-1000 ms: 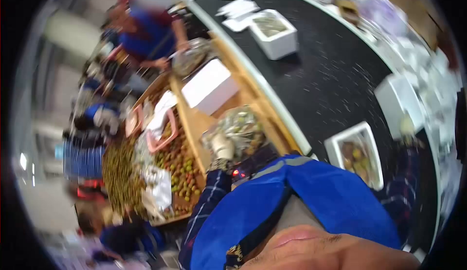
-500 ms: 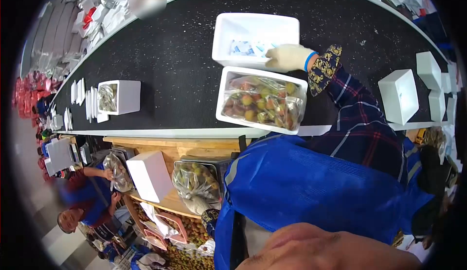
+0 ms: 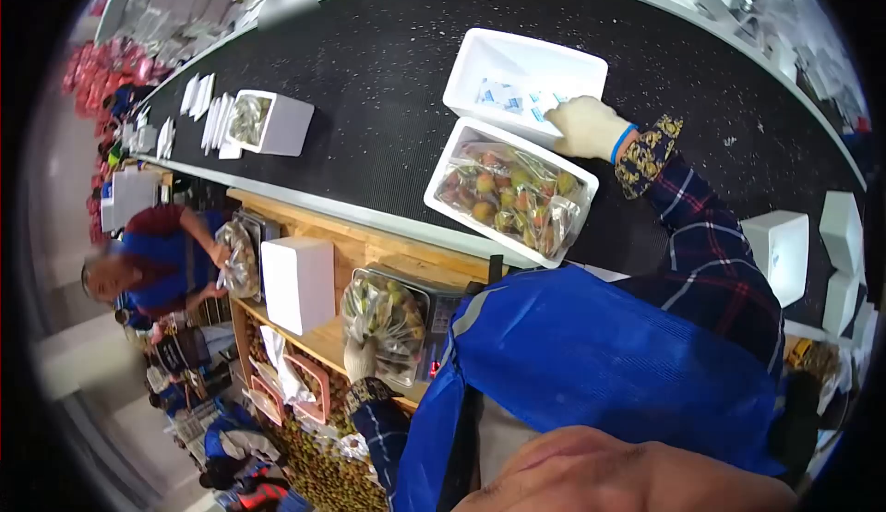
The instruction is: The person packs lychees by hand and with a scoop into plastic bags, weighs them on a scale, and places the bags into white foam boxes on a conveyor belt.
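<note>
Black conveyor belt is flanked by the wooden counter, apparently keeping both within reach. At the rim of the open foam box, the right hand's gloved fingers are held close together—likely for steadying; clamping cannot be told. Bagged fruit is borne by a scale—its plastic touched by the left hand, whose finger grip is hidden.
</note>
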{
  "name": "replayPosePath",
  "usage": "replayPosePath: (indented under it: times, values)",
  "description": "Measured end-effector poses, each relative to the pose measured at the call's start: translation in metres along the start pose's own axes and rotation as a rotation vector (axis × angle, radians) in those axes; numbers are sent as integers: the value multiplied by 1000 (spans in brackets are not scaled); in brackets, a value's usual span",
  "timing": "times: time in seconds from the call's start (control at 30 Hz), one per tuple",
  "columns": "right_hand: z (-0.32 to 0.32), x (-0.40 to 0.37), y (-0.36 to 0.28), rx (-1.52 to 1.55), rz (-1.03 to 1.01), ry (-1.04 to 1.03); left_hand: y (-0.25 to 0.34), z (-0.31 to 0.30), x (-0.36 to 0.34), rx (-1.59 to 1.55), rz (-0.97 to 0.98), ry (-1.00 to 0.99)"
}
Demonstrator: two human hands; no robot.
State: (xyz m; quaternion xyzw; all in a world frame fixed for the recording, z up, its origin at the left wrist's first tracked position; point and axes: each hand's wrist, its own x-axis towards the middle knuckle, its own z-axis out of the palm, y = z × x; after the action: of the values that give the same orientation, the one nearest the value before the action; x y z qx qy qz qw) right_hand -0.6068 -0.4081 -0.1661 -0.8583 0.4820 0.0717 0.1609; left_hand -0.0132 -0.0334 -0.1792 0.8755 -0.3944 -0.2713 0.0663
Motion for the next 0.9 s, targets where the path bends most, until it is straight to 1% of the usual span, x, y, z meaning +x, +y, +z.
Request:
replayPosePath:
  times: [0.03,0.07,0.1,0.13,0.17,0.2,0.23,0.27,0.3,0.33,0.37,0.43,0.47,0.5,0.53,0.57,0.6,0.63,0.67,0.7,0.73,0.77,0.8,0.83,0.87,0.9]
  values:
    - [11,-1,-1,-86,-47,9,1,1,0,18,4,-36]
    - [26,2,-2,-149,-9,34,3,4,-3,13,3,-17]
    - [23,-4,-3,-148,-14,48,-2,9,2,108,8,-13]
    - [15,-12,-7,-103,35,69,-4,14,6,199,11,-3]
    - [8,-17,-14,-55,69,93,-7,16,10,194,1,25]
    - [6,-20,-22,10,164,34,-8,17,11,103,11,31]
    - [25,-18,-19,3,164,36,-14,14,13,5,5,70]
    - [45,-12,-9,-14,148,43,-27,13,23,-21,26,133]
    - [63,-9,0,4,189,13,-38,12,25,-43,33,206]
    - [58,-12,3,0,84,44,-21,-3,10,-127,-8,214]
    - [38,-15,-8,37,96,59,9,-16,1,-218,-28,208]
    - [-3,-20,-30,159,159,36,24,-30,3,-479,-110,232]
    - [-11,-14,-39,129,131,44,50,-48,-3,-517,-132,255]
    - [-7,-12,-32,180,44,217,85,-62,-18,-532,-158,266]
    - [-2,-6,-29,241,-31,389,93,-62,-14,-627,-96,322]
    - [3,5,-30,271,-90,459,92,-70,-8,-201,243,483]
    - [10,11,-29,301,-117,527,112,-85,-16,-73,277,439]
    - [5,9,-48,474,-128,541,133,-101,-23,52,316,401]
    - [-51,-19,-91,792,10,313,164,-113,-20,-382,318,236]
    - [-27,-11,-95,850,-33,312,195,-124,-16,-975,279,74]
    - [-23,-6,-101,1075,-180,189,226,-134,-12,-1410,178,-26]
    - [-53,-11,-124,1001,-146,168,281,-144,-21,-1500,223,-125]
    - [-45,1,-135,1214,-255,260,297,-151,-9,-1473,239,-93]
    - [-11,44,-140,1355,-396,346,331,-154,-9,-1591,249,-271]
    - [21,84,-147,1486,-556,414,357,-154,-1,-1557,258,-226]
    - [11,110,-153,1410,-557,500,376,-154,10,-1528,272,-174]
